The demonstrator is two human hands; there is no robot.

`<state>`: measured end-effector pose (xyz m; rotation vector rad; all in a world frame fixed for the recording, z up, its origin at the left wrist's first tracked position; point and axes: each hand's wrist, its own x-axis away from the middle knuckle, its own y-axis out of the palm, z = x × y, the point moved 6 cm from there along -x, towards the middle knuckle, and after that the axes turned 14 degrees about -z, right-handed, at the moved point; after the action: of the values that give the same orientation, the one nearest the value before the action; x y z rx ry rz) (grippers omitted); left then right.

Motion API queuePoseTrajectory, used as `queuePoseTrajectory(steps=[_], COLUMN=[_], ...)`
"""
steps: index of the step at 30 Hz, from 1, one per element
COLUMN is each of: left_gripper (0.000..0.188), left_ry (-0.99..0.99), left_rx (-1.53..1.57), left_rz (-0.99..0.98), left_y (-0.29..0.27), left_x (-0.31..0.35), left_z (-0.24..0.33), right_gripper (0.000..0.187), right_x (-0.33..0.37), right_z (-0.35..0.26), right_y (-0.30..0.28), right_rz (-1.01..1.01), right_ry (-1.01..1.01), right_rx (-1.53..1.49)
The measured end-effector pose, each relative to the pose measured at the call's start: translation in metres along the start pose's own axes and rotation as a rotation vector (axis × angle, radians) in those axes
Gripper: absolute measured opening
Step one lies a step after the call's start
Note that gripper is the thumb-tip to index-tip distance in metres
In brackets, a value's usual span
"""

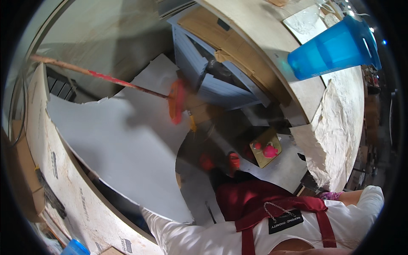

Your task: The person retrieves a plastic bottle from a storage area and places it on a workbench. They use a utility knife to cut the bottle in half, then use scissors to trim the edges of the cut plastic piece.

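Note:
A large pale grey-white sheet (119, 140) with curved, torn-looking edges fills the left of the view. My left arm, in a white sleeve (163, 225), reaches to its near edge; the hand is hidden there, so I cannot see whether it grips the sheet. On the right, my bare forearm (350, 198) bends back toward my body. A pink patterned covering (331, 195) shows at its end beside my dark red apron (255, 199), and no fingers can be made out. Across the far side of the sheet lies a long red-brown pole (110, 79) with a blurred orange-red head (176, 102).
A blue plastic cup (331, 49) and crumpled paper (331, 136) are on the right-hand worktop (304, 100). Beyond stands a grey-blue cabinet (221, 89) with cardboard. A yellow-topped stool (267, 138) holds pink and red items. A long pale board (68, 161) borders the left.

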<state>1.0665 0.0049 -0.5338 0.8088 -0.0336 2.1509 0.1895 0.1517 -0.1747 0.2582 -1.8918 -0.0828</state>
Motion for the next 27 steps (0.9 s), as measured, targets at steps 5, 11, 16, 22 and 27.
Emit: queuePoseTrajectory(steps=[5, 11, 16, 22, 27], left_gripper=[0.040, 0.036, 0.033, 0.027, 0.030], left_ry=[-0.009, -0.022, 0.037, 0.559, 0.997], left_rx=[0.010, 0.077, 0.283, 0.287, -0.906], left_rz=[-0.003, 0.050, 0.077, 0.167, 0.657], left_y=[-0.001, -0.002, -0.006, 0.039, 0.210], left_x=[0.011, 0.088, 0.200, 0.359, 0.576], left_z=[0.003, 0.013, 0.039, 0.057, 0.150], right_gripper=[0.033, 0.038, 0.041, 0.045, 0.039], right_x=[-0.020, -0.061, -0.054, -0.002, 0.047], right_z=[0.007, 0.044, -0.012, -0.081, -0.097], right_y=[0.009, 0.038, 0.015, -0.015, -0.005], right_rz=[0.000, -0.052, 0.055, 0.173, 0.409], right_ry=[0.010, -0.011, -0.322, -0.871, -1.394], right_rx=[0.130, 0.215, 0.157, -0.094, 0.197])
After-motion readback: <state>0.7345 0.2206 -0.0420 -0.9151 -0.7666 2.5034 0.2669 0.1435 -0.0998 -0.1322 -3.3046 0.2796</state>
